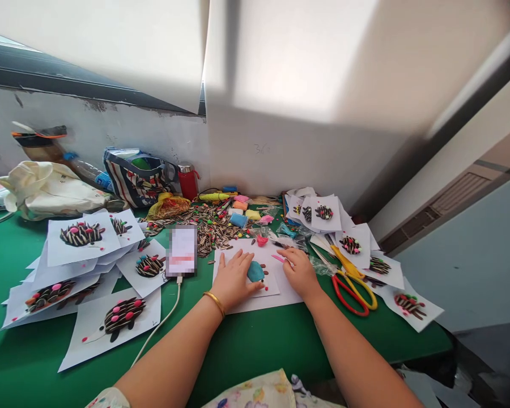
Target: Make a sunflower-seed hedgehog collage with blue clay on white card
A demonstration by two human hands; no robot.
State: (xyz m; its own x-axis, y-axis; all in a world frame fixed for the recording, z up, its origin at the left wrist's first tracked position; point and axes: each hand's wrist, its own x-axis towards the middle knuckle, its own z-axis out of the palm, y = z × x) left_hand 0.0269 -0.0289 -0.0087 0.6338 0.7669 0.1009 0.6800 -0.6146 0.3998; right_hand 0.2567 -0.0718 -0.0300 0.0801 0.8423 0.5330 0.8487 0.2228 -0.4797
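Note:
My left hand, with a gold bracelet on the wrist, lies flat with fingers spread on a small white paper card. Between its thumb and fingers shows a flattened blue clay shape, with small brown pieces and a red dot at its edge. To the right, my right hand is closed, its fingers bent around a thin pink pointed tool; most of the tool is hidden. Beneath the card is a larger white sheet. A lump of red clay sits just beyond both hands.
Seed-and-clay hedgehog cards lie in piles on the left and right. Sunflower seeds and clay lumps cover the back. Red-handled scissors, yellow-handled scissors, a phone with cable, bags and a red flask surround the workspace.

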